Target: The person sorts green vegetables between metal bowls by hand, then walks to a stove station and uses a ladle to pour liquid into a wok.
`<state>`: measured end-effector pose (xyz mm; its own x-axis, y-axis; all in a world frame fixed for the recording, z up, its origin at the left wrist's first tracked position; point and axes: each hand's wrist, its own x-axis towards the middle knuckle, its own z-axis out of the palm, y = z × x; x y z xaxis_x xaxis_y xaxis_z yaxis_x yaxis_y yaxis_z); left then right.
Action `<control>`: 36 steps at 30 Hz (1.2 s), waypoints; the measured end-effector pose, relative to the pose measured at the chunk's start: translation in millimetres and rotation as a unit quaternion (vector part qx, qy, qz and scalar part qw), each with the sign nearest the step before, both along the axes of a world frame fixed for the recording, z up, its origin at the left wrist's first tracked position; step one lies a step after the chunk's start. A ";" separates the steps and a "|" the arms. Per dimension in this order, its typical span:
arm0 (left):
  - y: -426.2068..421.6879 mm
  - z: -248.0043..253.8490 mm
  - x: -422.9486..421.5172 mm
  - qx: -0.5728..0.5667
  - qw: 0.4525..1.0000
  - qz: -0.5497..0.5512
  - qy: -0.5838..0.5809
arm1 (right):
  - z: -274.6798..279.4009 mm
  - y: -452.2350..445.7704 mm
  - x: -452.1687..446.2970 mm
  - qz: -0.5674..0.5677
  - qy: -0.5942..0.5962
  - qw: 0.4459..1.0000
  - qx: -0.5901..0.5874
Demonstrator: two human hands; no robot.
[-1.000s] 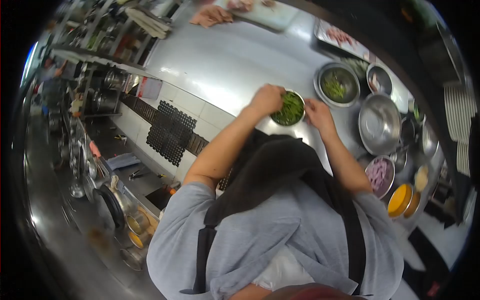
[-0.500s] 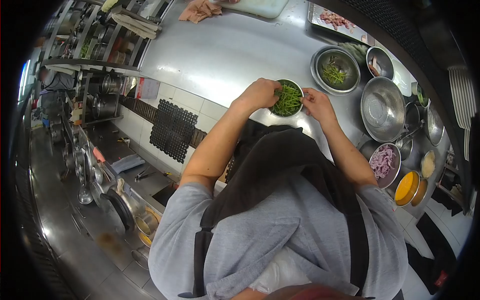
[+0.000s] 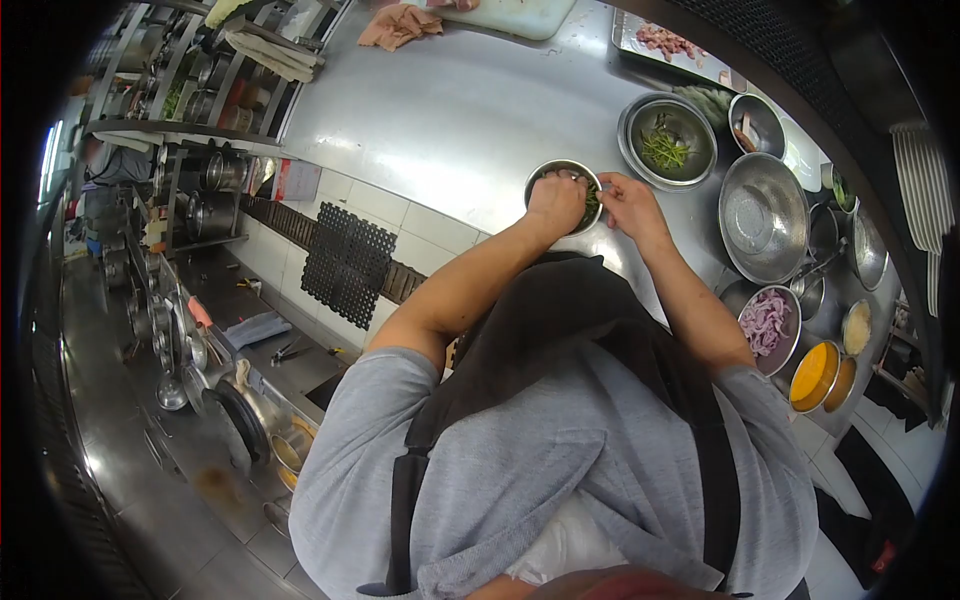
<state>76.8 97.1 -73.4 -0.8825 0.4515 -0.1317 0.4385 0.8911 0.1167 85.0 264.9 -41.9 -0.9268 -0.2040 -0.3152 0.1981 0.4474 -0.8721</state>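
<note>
A small steel bowl [image 3: 533, 183] holds cut green stalks [image 3: 592, 208] and stands on the steel counter before me. My left hand [image 3: 558, 200] is inside it, over the stalks, with its fingertips hidden. At the bowl's right rim is my right hand [image 3: 630, 208], thumb and fingers closed on the edge. Up and to the right, a wider steel bowl [image 3: 700, 130] contains a few more green stalks [image 3: 664, 148].
On the right are an empty metal bowl [image 3: 765, 218], sliced purple onion [image 3: 766, 322] and an orange-filled container [image 3: 812, 374]. A meat tray [image 3: 630, 42], a cloth [image 3: 399, 27] and a white board [image 3: 515, 15] lie at the far side. Shelves [image 3: 175, 127] stand left.
My left hand has moved from the bowl's left rim into the bowl, over the stalks. The bowl has shifted slightly left. My right hand stays by its right rim.
</note>
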 end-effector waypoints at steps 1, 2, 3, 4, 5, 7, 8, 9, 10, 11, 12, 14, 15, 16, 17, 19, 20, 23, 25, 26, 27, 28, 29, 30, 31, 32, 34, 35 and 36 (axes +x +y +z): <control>-1.3 1.2 -3.2 0.002 1.000 -0.001 -0.013 | 1.2 -0.9 -2.6 -0.001 0.003 1.000 -0.002; -2.4 1.8 -4.3 0.004 1.000 -0.004 -0.028 | 2.0 -1.6 -2.7 -0.001 -0.002 1.000 -0.003; -3.5 2.6 -4.8 0.002 1.000 -0.006 -0.029 | 1.8 -2.2 -0.7 -0.001 -0.009 1.000 -0.005; -4.6 3.3 -8.4 0.017 0.999 0.009 -0.050 | 1.3 -2.6 -0.6 -0.005 -0.009 1.000 -0.007; -6.0 4.0 -10.9 0.032 0.997 0.025 -0.071 | 0.5 -3.2 -0.9 -0.009 -0.005 1.000 -0.008; -9.6 20.4 -12.1 0.063 0.994 0.037 -0.081 | -1.7 -2.7 -0.8 -0.017 -0.003 1.000 -0.011; -12.0 30.3 -13.0 0.096 0.990 0.054 -0.089 | -1.6 -2.3 -2.5 -0.018 -0.005 1.000 -0.015; -15.1 34.6 -13.9 0.094 0.990 0.052 -0.090 | -1.1 -1.9 -3.8 -0.018 -0.007 1.000 -0.018; -18.1 38.6 -14.2 0.129 0.984 0.069 -0.098 | -0.2 -1.7 -4.2 -0.019 -0.007 1.000 -0.019; -21.0 42.6 -14.9 0.165 0.977 0.087 -0.105 | 0.7 -1.6 -5.4 -0.018 -0.001 1.000 -0.014; -23.7 47.8 -15.4 0.165 0.977 0.088 -0.105 | 0.9 -1.7 -6.2 -0.016 0.005 1.000 -0.008; -29.8 56.6 -14.2 0.287 0.941 0.112 -0.138 | -4.0 -0.8 -7.9 -0.018 0.010 1.000 -0.011; -32.7 56.1 -15.1 0.288 0.941 0.114 -0.138 | -4.4 -0.9 -9.5 -0.022 0.017 1.000 -0.013; -34.7 55.4 -15.5 0.309 0.931 0.121 -0.153 | -4.1 -0.5 -9.7 -0.021 0.016 1.000 -0.012; -36.0 54.4 -14.9 0.330 0.920 0.128 -0.168 | -3.1 0.7 -9.3 -0.015 0.016 1.000 -0.013; -37.2 56.4 -14.2 0.346 0.914 0.125 -0.174 | 3.8 1.8 -9.1 -0.007 0.017 1.000 -0.013; -38.1 57.6 -14.0 0.360 0.908 0.120 -0.179 | 8.3 1.9 -7.5 0.017 0.089 0.996 0.020; -42.9 55.8 -14.1 0.371 0.911 0.058 -0.173 | 10.3 2.1 -3.9 0.056 0.173 0.982 0.057; -45.2 65.9 -15.4 0.343 0.926 0.047 -0.149 | 6.7 2.0 -2.3 0.070 0.185 0.978 0.059; -46.5 71.1 -16.3 0.313 0.941 0.036 -0.125 | 3.5 2.0 -1.6 0.068 0.200 0.976 0.056; -48.1 73.5 -17.2 0.313 0.941 0.036 -0.125 | 2.7 1.9 -0.9 0.066 0.214 0.973 0.053; -49.7 75.0 -18.6 0.308 0.945 0.043 -0.100 | 2.5 2.5 -0.2 0.066 0.214 0.973 0.052; -51.0 75.9 -20.5 0.303 0.949 0.050 -0.074 | 3.2 2.9 0.1 0.065 0.199 0.976 0.054; -50.4 74.1 -23.0 0.302 0.949 0.051 -0.074 | 5.4 2.4 0.4 0.064 0.185 0.979 0.055; -47.0 70.9 -25.8 0.288 0.956 0.034 -0.038 | 8.2 1.9 0.9 0.065 0.185 0.979 0.054; -42.4 67.7 -27.3 0.274 0.961 0.018 -0.001 | 12.0 1.7 1.6 0.070 0.174 0.980 0.069; -29.2 57.1 -27.1 0.276 0.960 -0.020 -0.030 | 12.6 1.7 1.7 0.076 0.162 0.980 0.086; -21.7 51.0 -25.8 0.278 0.957 -0.059 -0.060 | 9.3 1.8 1.3 0.076 0.162 0.980 0.087; -14.9 43.5 -23.3 0.249 0.964 -0.077 -0.056 | 6.9 2.6 0.4 0.075 0.163 0.980 0.090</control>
<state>53.5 82.2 -29.9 -0.7931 0.6074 0.0452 0.5210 0.6380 0.5670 85.5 267.5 -35.0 -0.9480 -0.3141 -0.0509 -0.1576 0.6024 -0.7825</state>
